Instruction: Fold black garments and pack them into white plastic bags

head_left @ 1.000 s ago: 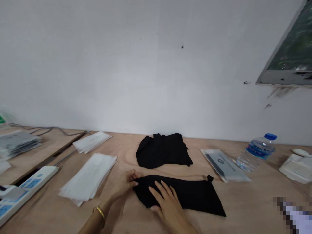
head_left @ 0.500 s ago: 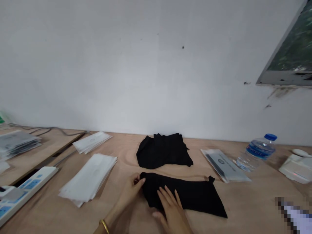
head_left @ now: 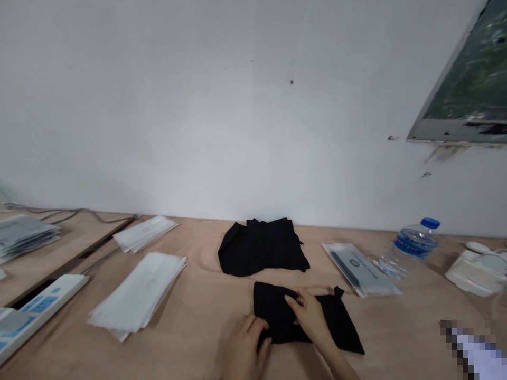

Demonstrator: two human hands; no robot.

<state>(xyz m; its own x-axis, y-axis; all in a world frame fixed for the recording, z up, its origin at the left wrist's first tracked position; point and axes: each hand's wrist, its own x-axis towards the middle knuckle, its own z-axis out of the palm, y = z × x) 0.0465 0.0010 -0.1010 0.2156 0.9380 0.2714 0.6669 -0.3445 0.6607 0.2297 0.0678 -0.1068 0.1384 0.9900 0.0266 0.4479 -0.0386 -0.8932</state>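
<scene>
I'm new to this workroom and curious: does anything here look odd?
Yes: a dark smear on the white wall, just below the framed panel at upper right. It looks like a stain or scuff on the paint.

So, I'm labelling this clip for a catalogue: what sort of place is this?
Probably a garment-packing workspace: stacks of white packaging sleeves on a plywood table, black cloth, and a power strip.

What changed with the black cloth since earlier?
The left end of the black cloth is now folded rightward, shortening it. The right hand moved up onto it; the left hand shifted right to its lower edge. The black bundle behind and white packets stayed put.
</scene>
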